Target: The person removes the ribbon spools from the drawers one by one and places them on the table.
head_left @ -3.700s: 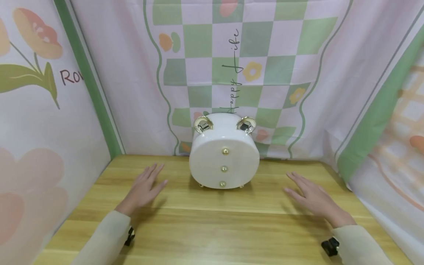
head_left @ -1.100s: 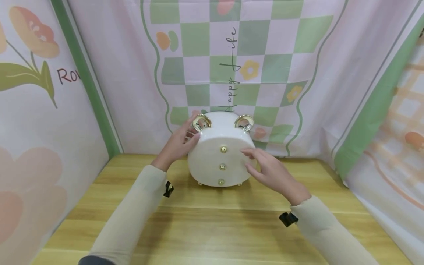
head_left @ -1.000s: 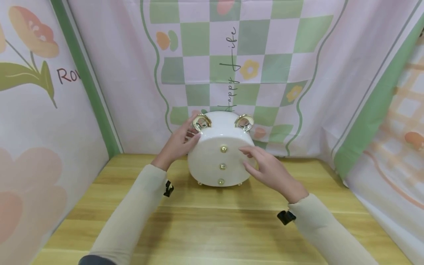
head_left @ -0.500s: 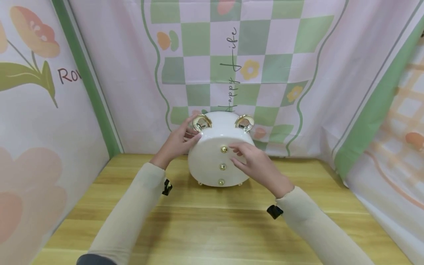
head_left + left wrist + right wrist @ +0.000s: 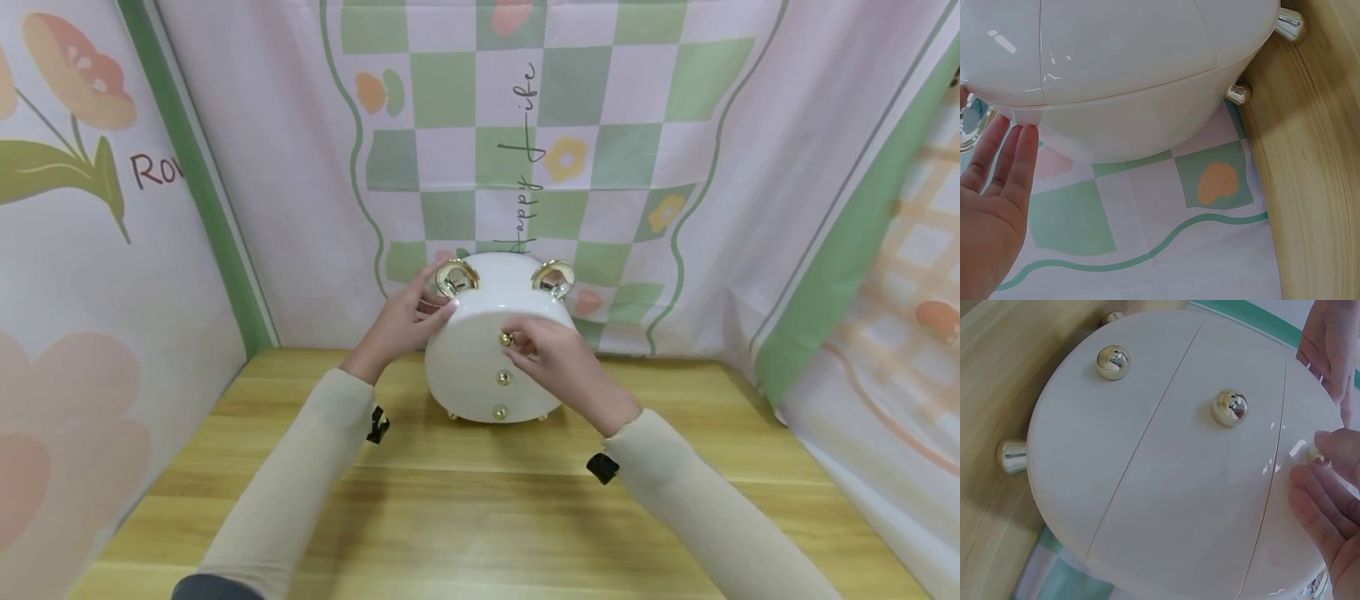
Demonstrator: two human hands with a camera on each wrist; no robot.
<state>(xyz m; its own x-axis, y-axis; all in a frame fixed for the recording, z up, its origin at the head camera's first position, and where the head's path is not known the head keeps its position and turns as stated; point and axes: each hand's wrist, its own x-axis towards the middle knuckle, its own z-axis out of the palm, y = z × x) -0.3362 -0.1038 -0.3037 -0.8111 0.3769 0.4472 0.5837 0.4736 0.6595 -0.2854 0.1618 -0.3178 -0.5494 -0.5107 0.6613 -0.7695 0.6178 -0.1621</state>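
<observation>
A glossy white rounded box with drawers (image 5: 465,375) stands on the table, two gold ear-like rings on top. Seams between its drawer fronts show in the right wrist view. My right hand (image 5: 566,362) pinches the gold top knob (image 5: 1315,454) between thumb and fingers. Below that sit the middle knob (image 5: 1230,407) and the bottom knob (image 5: 1114,362). My left hand (image 5: 397,327) rests against the box's upper left side under the left ear ring (image 5: 472,272). In the left wrist view its fingers (image 5: 1021,162) lie fairly straight, touching the white wall.
The wooden table (image 5: 450,517) carries the box near its back edge. Right behind hangs a checkered curtain (image 5: 442,92), with printed cloth walls at left and right. Short gold feet (image 5: 1290,25) lift the box off the wood.
Both hands have come from the table's sides to the box. Over the last second my right hand has moved left across the front and taken hold of the top knob; the left stays put.
</observation>
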